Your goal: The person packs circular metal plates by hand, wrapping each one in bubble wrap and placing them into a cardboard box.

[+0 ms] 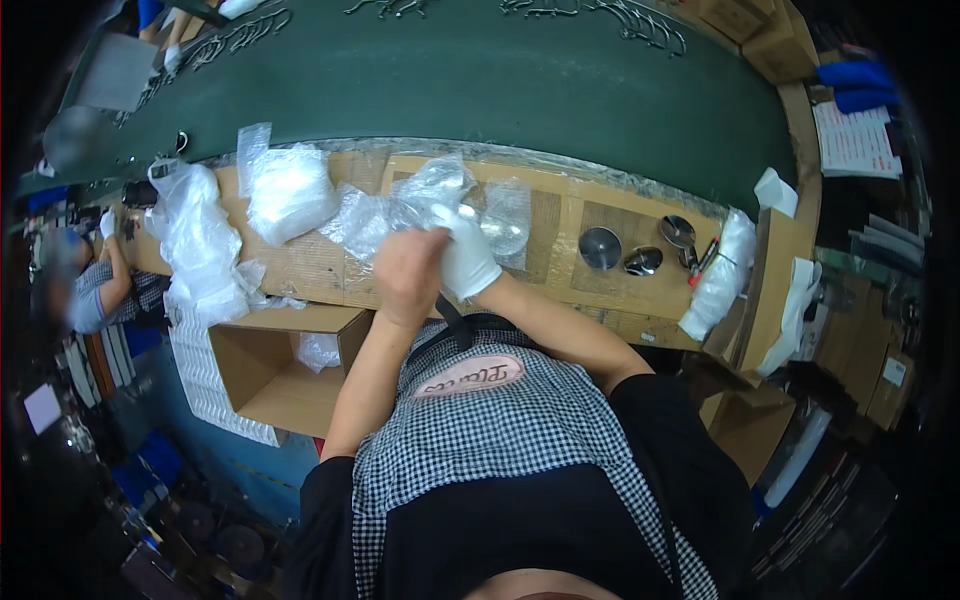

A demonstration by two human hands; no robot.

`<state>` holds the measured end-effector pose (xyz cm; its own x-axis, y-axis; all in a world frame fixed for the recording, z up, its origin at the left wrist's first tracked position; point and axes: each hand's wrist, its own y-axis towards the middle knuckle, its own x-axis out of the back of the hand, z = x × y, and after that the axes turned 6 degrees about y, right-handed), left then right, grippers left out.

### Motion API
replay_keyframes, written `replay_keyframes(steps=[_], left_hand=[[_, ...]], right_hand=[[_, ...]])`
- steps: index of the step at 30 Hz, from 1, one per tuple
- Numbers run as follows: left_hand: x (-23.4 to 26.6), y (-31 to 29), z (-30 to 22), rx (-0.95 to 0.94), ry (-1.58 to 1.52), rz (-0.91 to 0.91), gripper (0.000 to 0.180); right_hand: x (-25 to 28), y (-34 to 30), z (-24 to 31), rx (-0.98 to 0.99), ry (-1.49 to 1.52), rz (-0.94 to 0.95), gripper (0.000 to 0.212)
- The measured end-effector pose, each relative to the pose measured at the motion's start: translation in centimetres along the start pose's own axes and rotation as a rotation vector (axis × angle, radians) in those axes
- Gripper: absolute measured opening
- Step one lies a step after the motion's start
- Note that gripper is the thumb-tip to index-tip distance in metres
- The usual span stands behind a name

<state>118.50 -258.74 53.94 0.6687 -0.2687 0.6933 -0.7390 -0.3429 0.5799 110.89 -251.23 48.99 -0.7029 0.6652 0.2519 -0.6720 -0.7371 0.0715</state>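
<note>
My left hand point(408, 272), bare, is closed with its fingertips turned in toward the right hand. My right hand point(466, 258) wears a white glove and sits close against it, fingers curled. What either hand grips is hidden. Just beyond the fingers lie crumpled clear bubble wrap bags point(436, 181), and another clear bag point(506, 222) rests to their right. Farther right on the cardboard-covered bench point(560, 285) are a round, shiny dark disc point(600, 248), a smaller shiny domed piece point(643, 262) and another round shiny piece point(678, 231).
A stack of bubble wrap point(292, 195) and a heap of clear plastic point(198, 240) lie left. Red and black pens point(705, 262) sit near a plastic roll point(722, 275). An open carton point(290, 370) stands below the bench. Metal hooks point(640, 25) line the green surface point(480, 90). Another person point(100, 285) works far left.
</note>
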Motion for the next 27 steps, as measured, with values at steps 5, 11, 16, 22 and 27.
replay_keyframes(steps=[5,11,16,22,27], left_hand=[[-0.6,-2.0,-0.6,0.513,-0.338,0.191,0.024],[-1.6,-1.3,-1.2,0.287,-0.29,0.293,0.018],[-1.4,-1.2,-0.1,0.473,-0.365,0.378,0.014],[-1.6,-3.3,3.0,0.802,-0.617,0.395,0.011],[-1.5,-1.4,1.6,0.694,-0.785,0.47,0.009]], right_hand=[[2.0,0.9,-1.2,0.003,-0.338,-0.055,0.028],[4.2,-0.2,-3.0,-0.338,-0.063,0.18,0.039],[6.7,-1.1,-3.4,-0.15,-0.16,0.181,0.026],[10.5,-0.5,-1.2,-0.304,0.228,0.056,0.037],[8.6,0.4,0.7,-0.445,-0.019,0.405,0.036]])
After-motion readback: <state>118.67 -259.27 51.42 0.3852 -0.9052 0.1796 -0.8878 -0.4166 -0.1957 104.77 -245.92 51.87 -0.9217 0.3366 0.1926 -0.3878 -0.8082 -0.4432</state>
